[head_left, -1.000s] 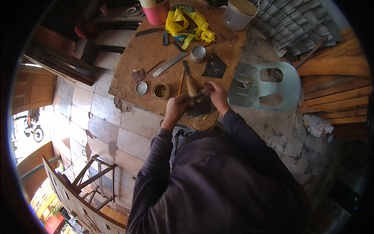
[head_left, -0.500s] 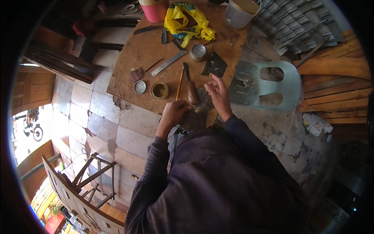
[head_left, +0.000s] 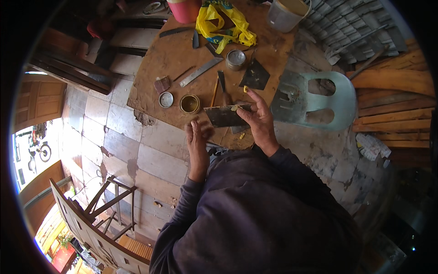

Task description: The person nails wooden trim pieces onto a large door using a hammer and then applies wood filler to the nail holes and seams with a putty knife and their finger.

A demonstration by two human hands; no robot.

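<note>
A dark rectangular piece (head_left: 221, 118) is gripped in my right hand (head_left: 258, 118) above the near end of the worn table (head_left: 146, 80), with a yellow bit (head_left: 245, 89) on my raised index fingertip. My left hand (head_left: 197, 139) is open just left of the piece. A wide-bladed tool (head_left: 221, 82) lies behind the piece beside a thin wooden stick (head_left: 214, 91). An open jar (head_left: 189, 104), a lid (head_left: 166, 99), a brown block (head_left: 161, 84), a metal strip (head_left: 200, 71), a second jar (head_left: 236, 58) and a black plate (head_left: 254, 74) lie around them.
A yellow bag (head_left: 216, 23), pink container (head_left: 182, 9) and grey bucket (head_left: 284, 14) stand at the table's back. A pale plastic chair (head_left: 333, 93) is at the right, with stacked planks (head_left: 392, 118) beyond. A folding metal-framed piece (head_left: 112, 208) stands lower left.
My right hand has lifted the dark piece from the table and turned it off the wide-bladed tool. My left hand has let go and moved left and down, fingers now apart.
</note>
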